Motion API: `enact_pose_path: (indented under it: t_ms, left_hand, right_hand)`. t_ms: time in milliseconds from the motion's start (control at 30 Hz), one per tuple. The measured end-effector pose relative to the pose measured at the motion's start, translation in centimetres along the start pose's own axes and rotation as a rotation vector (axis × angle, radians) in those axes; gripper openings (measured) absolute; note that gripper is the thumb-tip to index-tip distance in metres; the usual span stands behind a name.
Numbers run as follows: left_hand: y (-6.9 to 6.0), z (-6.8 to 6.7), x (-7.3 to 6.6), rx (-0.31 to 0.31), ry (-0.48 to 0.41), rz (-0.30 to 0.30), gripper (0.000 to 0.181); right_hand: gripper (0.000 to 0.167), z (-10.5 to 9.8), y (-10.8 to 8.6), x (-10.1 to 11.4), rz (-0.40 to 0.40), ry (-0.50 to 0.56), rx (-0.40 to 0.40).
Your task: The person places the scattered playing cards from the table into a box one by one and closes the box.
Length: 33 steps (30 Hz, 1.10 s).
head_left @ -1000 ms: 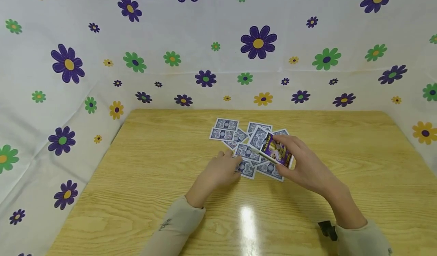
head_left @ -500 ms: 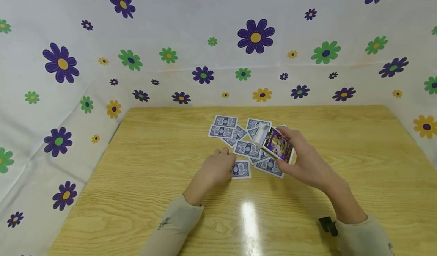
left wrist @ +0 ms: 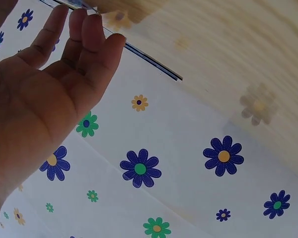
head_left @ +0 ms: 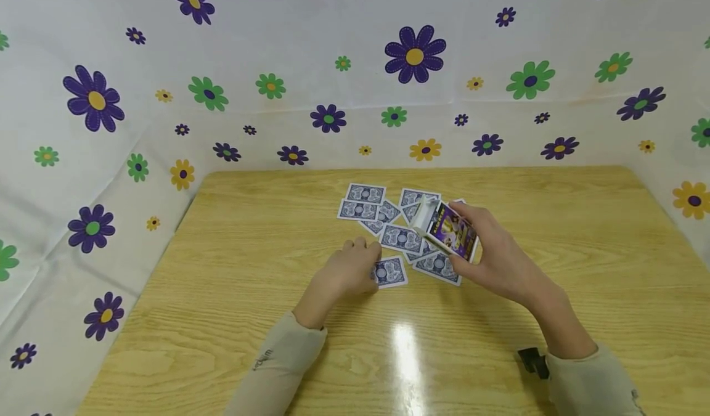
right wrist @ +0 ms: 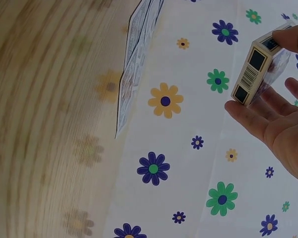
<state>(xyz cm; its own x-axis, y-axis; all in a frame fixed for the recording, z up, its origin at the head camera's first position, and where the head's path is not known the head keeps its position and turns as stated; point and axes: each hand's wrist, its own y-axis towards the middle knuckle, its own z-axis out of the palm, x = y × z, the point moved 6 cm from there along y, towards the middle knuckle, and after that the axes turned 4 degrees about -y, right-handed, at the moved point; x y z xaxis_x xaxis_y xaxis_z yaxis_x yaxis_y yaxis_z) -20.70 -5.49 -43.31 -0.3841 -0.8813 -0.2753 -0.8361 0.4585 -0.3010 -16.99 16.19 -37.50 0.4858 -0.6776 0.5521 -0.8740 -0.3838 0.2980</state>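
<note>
1. On the glossy light-brown wood-grain table [head_left: 249, 249], a single blue-and-white rectangular playing card [head_left: 392, 272] lay just beside the overlapping blue-and-white playing cards [head_left: 402, 239].
2. The left hand [head_left: 345, 271] covered that card's left end. Its fingers were bent; contact was hidden, so whether they pinched the card could not be determined.
3. The right hand [head_left: 499, 259] gripped a purple, gold and white cardboard box [head_left: 452, 231] between thumb and fingers, partly obscuring the overlapping cards.
4. The white box flap [head_left: 424, 217] stood open; the box interior was not discernible.
5. The left wrist view's top edge largely cut off whatever lay at the fingertips.
6. Wood surface extended from the left hand to the table's left edge, and from the cards to the far edge, where white flowered cloth [head_left: 355, 9] rose.
</note>
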Motion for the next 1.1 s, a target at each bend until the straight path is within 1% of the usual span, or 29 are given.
enact_pose_path:
  t_ms: [300,400,600,933,1100]
  left_hand:
    - [-0.24,-0.06,0.28,0.045,-0.076,-0.027,0.047]
    - [-0.28,-0.08,0.30,0.049,-0.090,-0.027,0.047]
    - [-0.47,-0.14,0.19,0.049,-0.087,-0.020,0.047]
    - [-0.38,-0.04,0.16,0.040,-0.043,-0.020,0.048]
    - [-0.42,0.08,0.26,0.042,-0.042,-0.017,0.046]
  right_hand:
    - [0.082,0.01,0.05,-0.08,0.003,-0.010,0.008]
    - [0.081,0.00,0.07,-0.09,0.001,-0.016,0.010]
    - [0.081,0.01,0.04,-0.12,0.013,-0.021,0.017]
    - [0.081,0.26,-0.03,-0.29,0.038,-0.023,0.030]
    - [0.081,0.44,-0.02,-0.37,0.050,-0.027,0.034]
